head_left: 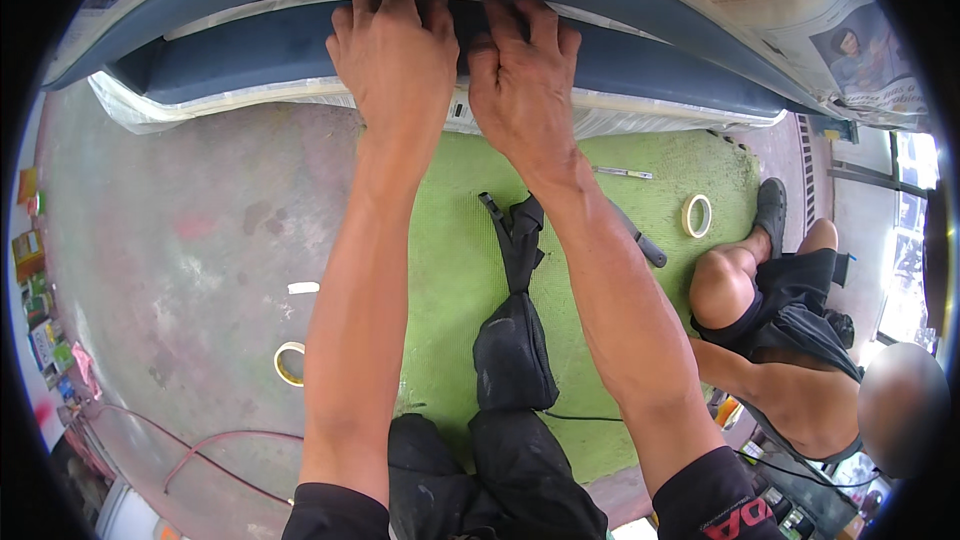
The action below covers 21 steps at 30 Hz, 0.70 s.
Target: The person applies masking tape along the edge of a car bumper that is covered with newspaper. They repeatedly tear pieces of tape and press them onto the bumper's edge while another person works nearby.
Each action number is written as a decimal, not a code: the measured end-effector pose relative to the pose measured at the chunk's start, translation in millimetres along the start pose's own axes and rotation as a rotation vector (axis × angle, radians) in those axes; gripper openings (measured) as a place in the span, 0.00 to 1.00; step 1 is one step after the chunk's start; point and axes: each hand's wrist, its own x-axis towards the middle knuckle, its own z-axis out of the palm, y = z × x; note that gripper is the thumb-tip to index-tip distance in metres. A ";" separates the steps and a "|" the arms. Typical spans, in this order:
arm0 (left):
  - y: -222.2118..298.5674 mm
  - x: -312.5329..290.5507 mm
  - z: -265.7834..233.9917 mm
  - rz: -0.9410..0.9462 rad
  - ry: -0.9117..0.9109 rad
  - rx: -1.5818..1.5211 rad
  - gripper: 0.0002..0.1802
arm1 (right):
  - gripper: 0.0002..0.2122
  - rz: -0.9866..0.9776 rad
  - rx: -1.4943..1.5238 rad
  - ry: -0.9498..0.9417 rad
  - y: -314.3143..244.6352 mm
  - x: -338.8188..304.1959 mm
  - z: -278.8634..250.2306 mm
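Both arms reach forward to a dark blue-grey panel [275, 48] with a lower rail below a long gap. White masking sheet [235, 18] shows in that gap, and pale paper lines the rail's lower edge. My left hand [400, 60] lies back-up over the rail, its fingers bent into the gap. Close beside it, my right hand [525, 70] curls over the same rail, thumb near the left hand. The fingertips of both are hidden, and what they may grip in there does not show.
On the green mat [455, 240] lie a slim cutter [622, 172], a dark-handled tool [648, 248] and a tape roll [697, 216]. Black strapped fabric [515, 350] hangs below my arms. Another tape roll [290, 364] and a red hose [215, 443] are left. A person [790, 340] sits right.
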 end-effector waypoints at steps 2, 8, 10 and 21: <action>1.7 3.0 10.7 -0.016 0.033 0.056 0.15 | 0.21 0.020 -0.004 0.018 -5.7 -0.1 -0.9; 9.0 8.5 19.5 -0.129 -0.030 0.104 0.15 | 0.22 0.039 0.032 0.019 -9.2 -0.4 -2.4; 13.6 11.4 16.5 -0.157 -0.092 0.048 0.16 | 0.21 0.058 0.027 0.024 -8.6 0.9 -2.2; 24.2 19.1 -25.9 -0.198 -0.601 -0.105 0.24 | 0.18 0.058 -0.016 0.021 -6.5 2.2 7.2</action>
